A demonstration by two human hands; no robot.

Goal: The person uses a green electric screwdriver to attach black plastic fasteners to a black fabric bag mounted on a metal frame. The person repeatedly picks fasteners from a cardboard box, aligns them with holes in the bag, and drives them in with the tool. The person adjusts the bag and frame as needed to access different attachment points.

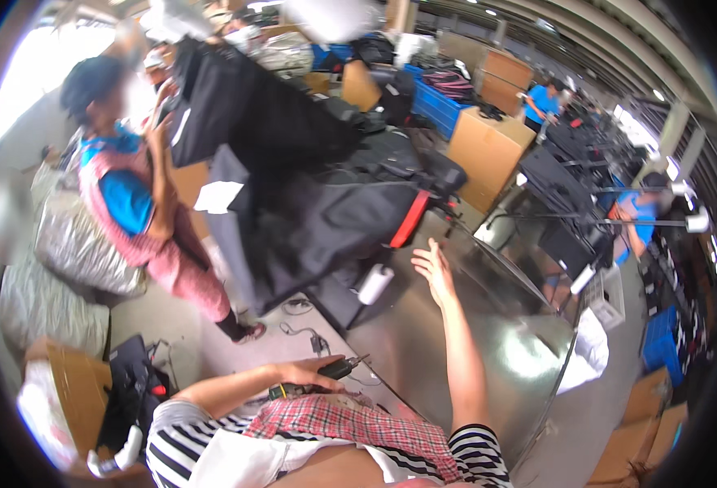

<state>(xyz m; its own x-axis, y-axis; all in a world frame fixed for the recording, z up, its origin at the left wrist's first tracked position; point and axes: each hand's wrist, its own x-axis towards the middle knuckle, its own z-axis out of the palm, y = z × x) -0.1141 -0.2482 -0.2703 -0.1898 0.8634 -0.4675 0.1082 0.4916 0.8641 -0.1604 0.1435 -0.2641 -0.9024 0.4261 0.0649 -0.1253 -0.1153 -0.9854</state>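
Note:
My left hand (303,375) is wrapped round a black electric screwdriver (342,368), close to my body, its thin bit pointing right. Over the shiny metal table (488,358) my right hand (433,270) reaches out with spread fingers and holds nothing. Just beyond it lies the edge of a large black fabric piece (309,215) with a red strip (411,220). A white roll (375,284) sits on the table, left of my right hand. On the left, a co-worker (135,187) in a pink apron stands by a raised black fabric panel (244,102).
A cardboard box (488,154) and a blue crate (440,102) stand beyond the table. Wrapped bundles (82,244) line the left side. A cable (313,335) lies on the floor. Black frames (570,211) and other people are to the right.

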